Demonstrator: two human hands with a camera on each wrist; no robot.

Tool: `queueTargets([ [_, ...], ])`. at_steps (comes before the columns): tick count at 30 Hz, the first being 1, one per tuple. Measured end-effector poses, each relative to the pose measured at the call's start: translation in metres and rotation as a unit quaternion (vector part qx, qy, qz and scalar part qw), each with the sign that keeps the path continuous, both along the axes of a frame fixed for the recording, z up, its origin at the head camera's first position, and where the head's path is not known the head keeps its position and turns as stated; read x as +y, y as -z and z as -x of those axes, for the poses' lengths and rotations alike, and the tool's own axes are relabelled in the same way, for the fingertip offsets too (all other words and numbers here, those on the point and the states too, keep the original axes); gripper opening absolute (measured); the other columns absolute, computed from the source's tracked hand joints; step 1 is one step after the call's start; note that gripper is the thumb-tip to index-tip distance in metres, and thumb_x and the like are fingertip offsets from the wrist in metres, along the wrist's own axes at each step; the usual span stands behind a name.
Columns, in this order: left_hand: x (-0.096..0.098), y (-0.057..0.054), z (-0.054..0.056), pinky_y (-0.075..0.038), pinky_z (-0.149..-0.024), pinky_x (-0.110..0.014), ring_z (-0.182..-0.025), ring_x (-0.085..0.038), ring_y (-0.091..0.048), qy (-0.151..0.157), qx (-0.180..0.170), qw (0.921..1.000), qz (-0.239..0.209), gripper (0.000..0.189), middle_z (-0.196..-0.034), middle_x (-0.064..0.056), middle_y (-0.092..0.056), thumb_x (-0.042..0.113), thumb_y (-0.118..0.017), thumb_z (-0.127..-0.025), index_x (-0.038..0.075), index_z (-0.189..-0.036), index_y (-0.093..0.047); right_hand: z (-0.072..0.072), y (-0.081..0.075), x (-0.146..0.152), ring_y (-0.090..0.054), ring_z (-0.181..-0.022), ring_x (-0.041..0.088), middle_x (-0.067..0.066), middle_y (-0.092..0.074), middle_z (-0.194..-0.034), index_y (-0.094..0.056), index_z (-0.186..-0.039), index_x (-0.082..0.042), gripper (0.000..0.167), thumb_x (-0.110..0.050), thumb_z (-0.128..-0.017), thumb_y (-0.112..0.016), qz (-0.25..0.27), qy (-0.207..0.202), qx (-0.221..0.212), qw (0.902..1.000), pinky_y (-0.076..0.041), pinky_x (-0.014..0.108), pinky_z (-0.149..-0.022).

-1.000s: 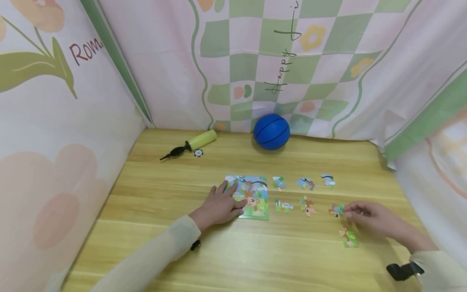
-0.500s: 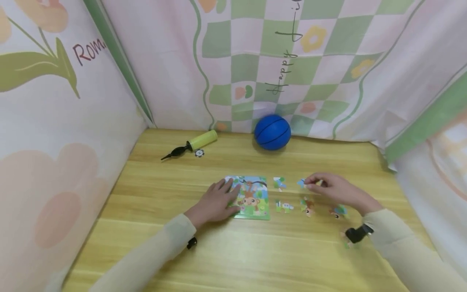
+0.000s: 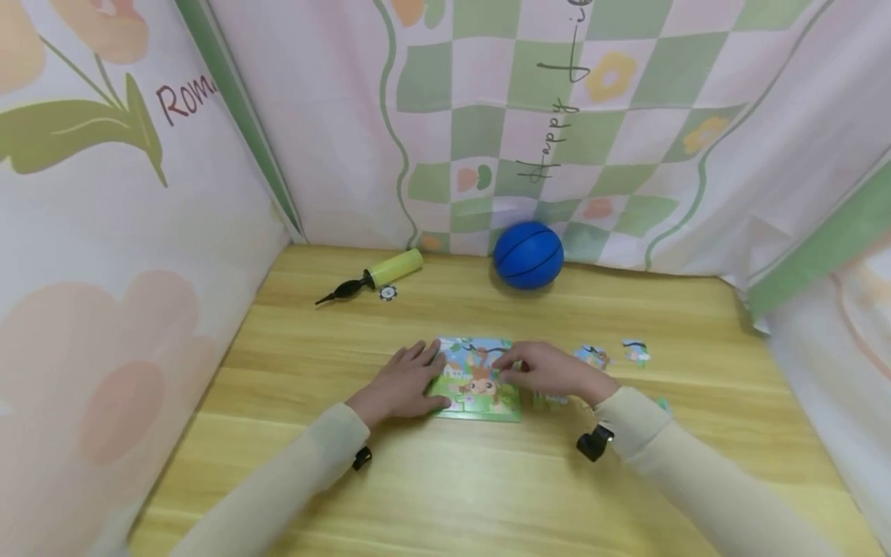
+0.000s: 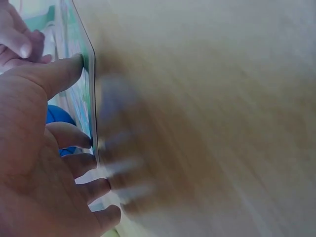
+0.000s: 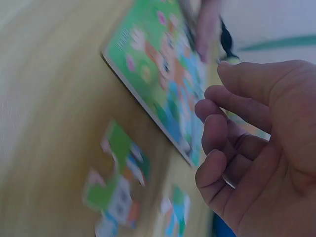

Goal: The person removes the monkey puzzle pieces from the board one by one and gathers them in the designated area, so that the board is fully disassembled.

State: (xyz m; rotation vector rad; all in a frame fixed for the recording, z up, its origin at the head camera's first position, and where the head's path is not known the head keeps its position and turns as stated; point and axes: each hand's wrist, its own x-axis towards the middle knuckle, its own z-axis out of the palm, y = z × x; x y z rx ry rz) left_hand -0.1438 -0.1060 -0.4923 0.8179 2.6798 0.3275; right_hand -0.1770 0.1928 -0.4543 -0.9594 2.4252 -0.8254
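A square jigsaw puzzle [image 3: 480,406] with a monkey picture lies flat on the table. My left hand [image 3: 402,384] rests at its left side with the fingers spread. In the left wrist view, the left thumb and fingertips [image 4: 85,144] meet the puzzle's edge. My right hand [image 3: 546,367] is over the puzzle's right edge, its fingers loosely bent. In the right wrist view, nothing shows between that thumb and fingers [image 5: 216,129]. Loose jigsaw pieces [image 5: 116,192] lie beside the puzzle, some hidden under the right hand and forearm in the head view.
More loose pieces [image 3: 636,352] lie on the table to the right. A blue ball [image 3: 529,255] sits at the back against the patterned curtain [image 3: 480,131]. A yellow-green hand pump [image 3: 395,268] and a small round black-and-white disc [image 3: 388,293] lie at the back left.
My right hand has moved left from the far-right pieces, past the upper loose pieces, to the puzzle's right edge. The left hand stays on the puzzle's left side, its fingers shifted slightly.
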Motion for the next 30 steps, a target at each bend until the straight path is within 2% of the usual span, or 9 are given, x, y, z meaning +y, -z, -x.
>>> queueTargets([
  [4,0.001,-0.001,0.0,-0.008,-0.12,-0.054,-0.153,-0.035,-0.006,-0.005,-0.005,0.9999,0.008,0.086,-0.168,-0.01,-0.007,0.06,-0.057,-0.097,0.011,-0.161,-0.027,-0.004,0.012,-0.019,-0.06,-0.09,0.01,0.002,-0.07,-0.109,-0.075,-0.118,-0.007,0.023,-0.018,-0.101,-0.065,-0.01,-0.047,0.032,0.9983,-0.054,0.035,-0.081],
  [7,0.002,-0.003,0.0,-0.008,-0.12,-0.054,-0.153,-0.035,-0.006,-0.009,-0.012,0.9999,0.009,0.086,-0.168,-0.01,-0.006,0.06,-0.058,-0.097,0.011,-0.161,-0.027,-0.006,0.017,-0.026,-0.06,-0.092,0.009,-0.003,-0.069,-0.105,-0.077,-0.115,-0.008,0.021,-0.018,-0.1,-0.067,-0.022,-0.056,0.044,0.9973,-0.054,0.034,-0.083],
  [12,0.004,-0.005,0.0,-0.001,-0.12,-0.056,-0.153,-0.035,-0.007,-0.012,-0.01,0.9998,0.013,0.086,-0.168,-0.009,-0.007,0.061,-0.058,-0.096,0.012,-0.161,-0.028,-0.011,0.017,-0.028,-0.058,-0.089,0.009,-0.008,-0.065,-0.097,-0.079,-0.108,-0.007,0.017,-0.017,-0.098,-0.069,-0.02,-0.039,0.036,0.9984,-0.052,0.035,-0.083],
  [19,0.004,-0.005,0.0,0.007,-0.119,-0.057,-0.153,-0.032,-0.007,-0.019,-0.005,0.9995,0.025,0.086,-0.168,-0.006,-0.007,0.063,-0.057,-0.096,0.015,-0.161,-0.029,-0.014,0.017,-0.029,-0.057,-0.087,0.008,-0.009,-0.062,-0.097,-0.078,-0.107,-0.01,0.017,-0.021,-0.1,-0.068,-0.02,-0.02,0.019,0.9994,-0.052,0.034,-0.079],
  [23,0.004,-0.003,0.001,0.01,-0.117,-0.057,-0.153,-0.031,-0.006,-0.026,-0.005,0.9993,0.027,0.087,-0.168,-0.005,-0.006,0.065,-0.057,-0.095,0.017,-0.161,-0.028,-0.014,0.017,-0.031,-0.059,-0.085,0.008,-0.007,-0.063,-0.098,-0.078,-0.107,-0.01,0.017,-0.021,-0.1,-0.067,-0.02,-0.003,0.0,0.9998,-0.053,0.033,-0.078],
  [30,0.004,-0.001,0.002,0.012,-0.116,-0.059,-0.153,-0.03,-0.007,-0.029,-0.004,0.9992,0.028,0.087,-0.169,-0.004,-0.007,0.067,-0.056,-0.094,0.017,-0.161,-0.03,-0.014,0.019,-0.035,-0.06,-0.073,0.01,-0.008,-0.065,-0.088,-0.069,-0.101,-0.011,0.006,-0.017,-0.099,-0.069,0.008,0.017,-0.048,0.9987,-0.053,0.031,-0.067],
])
